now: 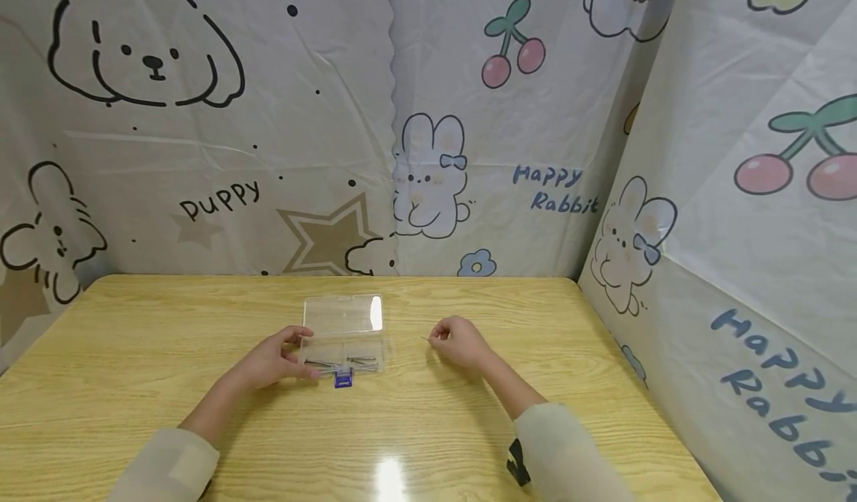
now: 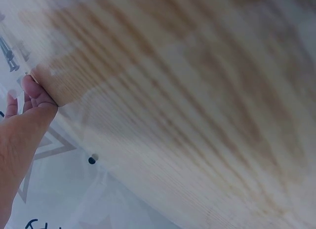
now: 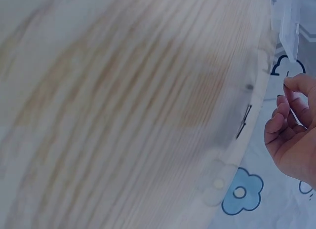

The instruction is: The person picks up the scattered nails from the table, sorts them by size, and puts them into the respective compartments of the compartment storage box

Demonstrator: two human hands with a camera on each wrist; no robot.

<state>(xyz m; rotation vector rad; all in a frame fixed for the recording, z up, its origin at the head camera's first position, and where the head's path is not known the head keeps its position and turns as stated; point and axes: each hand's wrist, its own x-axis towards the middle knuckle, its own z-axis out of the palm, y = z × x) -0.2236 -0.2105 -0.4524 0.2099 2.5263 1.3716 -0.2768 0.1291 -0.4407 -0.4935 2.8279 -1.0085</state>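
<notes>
Pin pick beside clear box (image 1: 343, 335), mid-counter (image 1: 134, 353).
Left hand (image 1: 277, 359) grips box's 9 o'clock end; right hand (image 1: 458, 342), at 3 o'clock, pinches thin pin (image 1: 425, 338). Keep box braced, pin level.

A pale wooden worktop (image 1: 167, 338) fills the lower frame. At its centre lies a clear box (image 1: 343, 335), lid open, with a small blue piece (image 1: 343, 378) touching its near edge.

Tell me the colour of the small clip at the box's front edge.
Blue-purple clip; head view shows it best.
</notes>
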